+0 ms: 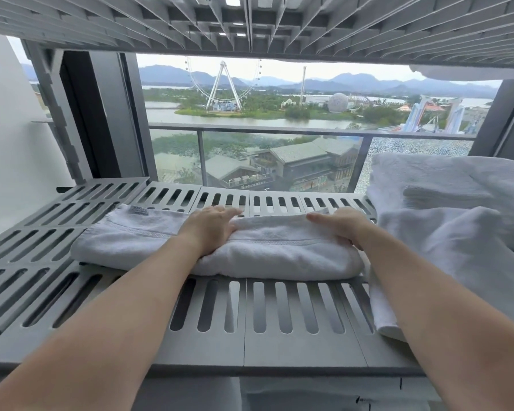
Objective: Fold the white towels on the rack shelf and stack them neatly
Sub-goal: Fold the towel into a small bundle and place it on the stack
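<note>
White terry cloth, folded into a long thick band, is laid across the middle of the grey slatted rack shelf (279, 351). This folded towel (279, 253) is pressed from above by both hands. The left hand (211, 225) is laid flat on the towel's middle, fingers straight and pointing right. The right hand (339, 225) is laid over the right end, fingers stretched leftward, thumb set against the near side. The hands are held apart, fingertips turned toward each other, with a stretch of towel between them. A sewn label (139, 210) is seen at the towel's far left corner. A loose pile of white towels (445, 197) is heaped on the shelf's right end, just beside the folded one. An upper shelf (250, 25) is seen overhead, and a glass balcony railing (279, 161) beyond.
</note>
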`<action>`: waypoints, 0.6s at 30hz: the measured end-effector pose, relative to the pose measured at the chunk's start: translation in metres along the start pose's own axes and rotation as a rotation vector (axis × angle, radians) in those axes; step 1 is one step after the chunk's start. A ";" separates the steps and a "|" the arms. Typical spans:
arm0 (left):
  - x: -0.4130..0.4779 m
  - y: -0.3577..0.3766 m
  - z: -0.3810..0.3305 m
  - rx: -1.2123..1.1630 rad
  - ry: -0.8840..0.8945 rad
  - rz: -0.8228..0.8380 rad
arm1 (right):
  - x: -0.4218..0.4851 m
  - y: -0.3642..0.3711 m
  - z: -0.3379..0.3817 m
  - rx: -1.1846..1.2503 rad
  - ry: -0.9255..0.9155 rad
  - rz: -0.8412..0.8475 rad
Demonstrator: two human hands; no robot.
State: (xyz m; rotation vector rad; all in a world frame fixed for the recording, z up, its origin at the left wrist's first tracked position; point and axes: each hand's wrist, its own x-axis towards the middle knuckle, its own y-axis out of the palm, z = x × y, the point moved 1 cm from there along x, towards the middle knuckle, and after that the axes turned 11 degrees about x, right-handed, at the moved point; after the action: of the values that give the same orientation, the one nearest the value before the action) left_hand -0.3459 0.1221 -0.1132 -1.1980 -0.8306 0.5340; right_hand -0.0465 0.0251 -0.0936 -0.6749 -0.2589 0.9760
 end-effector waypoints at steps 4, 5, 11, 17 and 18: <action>-0.004 -0.003 -0.005 0.039 0.005 -0.094 | -0.003 -0.005 -0.007 0.692 0.062 0.148; -0.005 -0.004 -0.006 0.054 0.004 -0.138 | -0.004 -0.006 -0.010 0.831 0.068 0.211; -0.009 -0.013 -0.012 0.148 -0.050 -0.188 | -0.017 -0.011 -0.020 0.613 0.207 0.313; -0.013 -0.025 -0.027 0.050 -0.130 0.119 | -0.027 0.006 -0.018 0.175 -0.157 0.117; -0.016 -0.030 -0.030 0.029 -0.140 0.180 | -0.028 0.008 -0.018 0.160 -0.191 0.102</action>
State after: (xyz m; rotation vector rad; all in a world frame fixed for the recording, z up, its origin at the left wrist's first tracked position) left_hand -0.3335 0.0836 -0.0933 -1.2254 -0.8345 0.7821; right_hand -0.0585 -0.0020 -0.1098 -0.4528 -0.3128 1.1476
